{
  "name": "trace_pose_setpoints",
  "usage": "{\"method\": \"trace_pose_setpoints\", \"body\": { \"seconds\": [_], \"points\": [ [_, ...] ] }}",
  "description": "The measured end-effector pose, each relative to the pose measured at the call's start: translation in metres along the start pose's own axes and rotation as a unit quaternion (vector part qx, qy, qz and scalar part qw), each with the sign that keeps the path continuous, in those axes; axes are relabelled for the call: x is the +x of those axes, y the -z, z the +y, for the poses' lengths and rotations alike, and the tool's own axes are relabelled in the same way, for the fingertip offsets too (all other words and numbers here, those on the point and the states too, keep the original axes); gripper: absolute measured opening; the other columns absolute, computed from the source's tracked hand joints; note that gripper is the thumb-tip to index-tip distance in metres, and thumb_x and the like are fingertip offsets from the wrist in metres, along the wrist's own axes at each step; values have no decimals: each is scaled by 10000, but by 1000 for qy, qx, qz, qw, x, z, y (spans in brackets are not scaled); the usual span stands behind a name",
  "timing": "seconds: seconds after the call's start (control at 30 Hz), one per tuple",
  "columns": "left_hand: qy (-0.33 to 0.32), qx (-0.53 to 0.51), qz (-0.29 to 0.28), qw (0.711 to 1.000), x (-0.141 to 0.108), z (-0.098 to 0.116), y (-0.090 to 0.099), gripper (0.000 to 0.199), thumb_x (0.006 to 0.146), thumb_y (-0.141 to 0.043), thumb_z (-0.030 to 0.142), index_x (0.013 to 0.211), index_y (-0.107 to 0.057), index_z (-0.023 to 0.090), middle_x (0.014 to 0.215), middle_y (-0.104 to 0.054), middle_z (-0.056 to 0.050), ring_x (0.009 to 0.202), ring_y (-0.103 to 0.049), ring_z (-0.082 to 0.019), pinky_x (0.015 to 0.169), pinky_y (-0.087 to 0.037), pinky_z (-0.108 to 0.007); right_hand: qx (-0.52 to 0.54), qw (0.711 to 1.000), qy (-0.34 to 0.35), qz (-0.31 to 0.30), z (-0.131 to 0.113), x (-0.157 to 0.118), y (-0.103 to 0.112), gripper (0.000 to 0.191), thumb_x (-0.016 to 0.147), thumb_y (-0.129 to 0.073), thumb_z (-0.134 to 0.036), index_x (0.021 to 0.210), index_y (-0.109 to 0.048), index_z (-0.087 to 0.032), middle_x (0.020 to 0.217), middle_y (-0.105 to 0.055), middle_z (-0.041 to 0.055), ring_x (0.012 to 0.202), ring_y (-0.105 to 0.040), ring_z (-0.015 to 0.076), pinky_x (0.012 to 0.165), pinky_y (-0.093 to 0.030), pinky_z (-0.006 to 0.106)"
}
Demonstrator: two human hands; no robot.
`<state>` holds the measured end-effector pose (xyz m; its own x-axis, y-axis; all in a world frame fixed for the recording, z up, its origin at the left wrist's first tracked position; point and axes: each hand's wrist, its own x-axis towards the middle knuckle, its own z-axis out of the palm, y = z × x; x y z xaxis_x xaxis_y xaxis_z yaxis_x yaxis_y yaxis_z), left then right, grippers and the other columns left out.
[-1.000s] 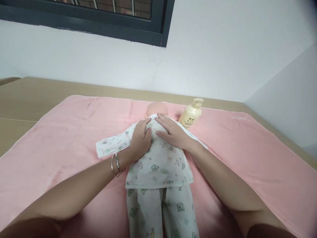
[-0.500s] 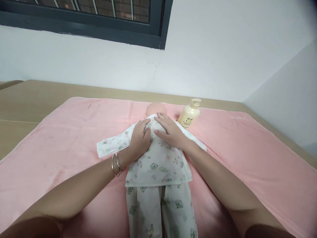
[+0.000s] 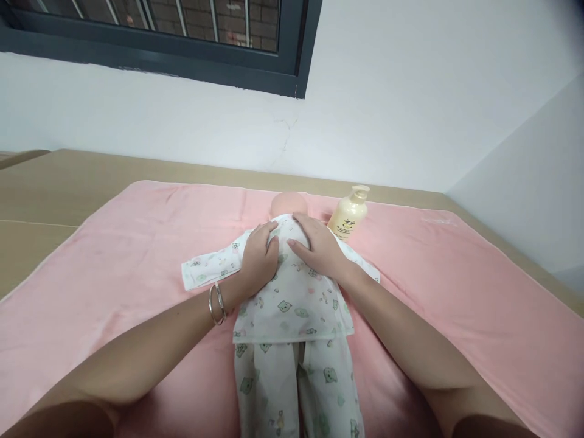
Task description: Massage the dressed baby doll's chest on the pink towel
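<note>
A doll with a bald, skin-toned head lies on a pink cloth, wearing a white printed top and matching trousers. My left hand rests on the left side of the top's upper part, its thumb apart from the fingers. On the right side of the upper top lies my right hand, thumb spread away from the fingers. Neither hand holds anything. Two silver bangles circle my left wrist. The doll's face does not show.
A pale yellow pump bottle stands on the cloth just right of the doll's head. The wooden surface borders the cloth. Behind are a white wall and a dark-framed window with bars.
The fingers of my right hand have shifted slightly to the right and sit closer together. My left hand stays on the top. The whole view has moved a little.
</note>
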<state>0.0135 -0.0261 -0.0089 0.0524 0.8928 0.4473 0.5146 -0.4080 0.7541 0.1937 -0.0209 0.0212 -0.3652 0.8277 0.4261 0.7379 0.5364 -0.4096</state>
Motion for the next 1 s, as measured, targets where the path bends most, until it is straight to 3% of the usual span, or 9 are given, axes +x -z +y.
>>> {"method": "trace_pose_setpoints", "body": {
  "seconds": [0.13,0.53,0.83,1.0],
  "points": [
    [-9,0,3,1000,0,-1,-1,400,908,-420,208,1255,-617,186,1348,-659,-87,1292,-581,-249,1154,-451,-488,-18,999,24,-15,-1,0,4,675,962,-456,-511,1516,-373,-134,1505,-509,180,1339,-510,350,1108,-417,563],
    [-31,14,6,999,1,-4,-3,380,916,-401,196,1212,-636,162,1311,-676,-105,1263,-596,-247,1146,-458,-487,-40,998,46,-24,0,-3,3,654,1006,-401,-491,1540,-333,-120,1494,-505,191,1316,-511,354,1073,-429,563],
    [-43,3,11,999,1,-5,-3,375,920,-393,199,1206,-635,182,1294,-684,-94,1237,-605,-230,1142,-461,-471,-95,992,45,-70,-17,-8,5,505,998,-429,-381,1436,-517,-145,1482,-506,186,1364,-457,348,1111,-408,558],
    [-41,4,10,999,1,-6,-4,371,918,-401,197,1208,-633,198,1297,-685,-80,1245,-603,-229,1144,-460,-477,-56,996,34,-66,-8,-4,6,511,988,-472,-456,1428,-524,-201,1483,-518,138,1344,-486,328,1123,-408,541]
  ]
}}
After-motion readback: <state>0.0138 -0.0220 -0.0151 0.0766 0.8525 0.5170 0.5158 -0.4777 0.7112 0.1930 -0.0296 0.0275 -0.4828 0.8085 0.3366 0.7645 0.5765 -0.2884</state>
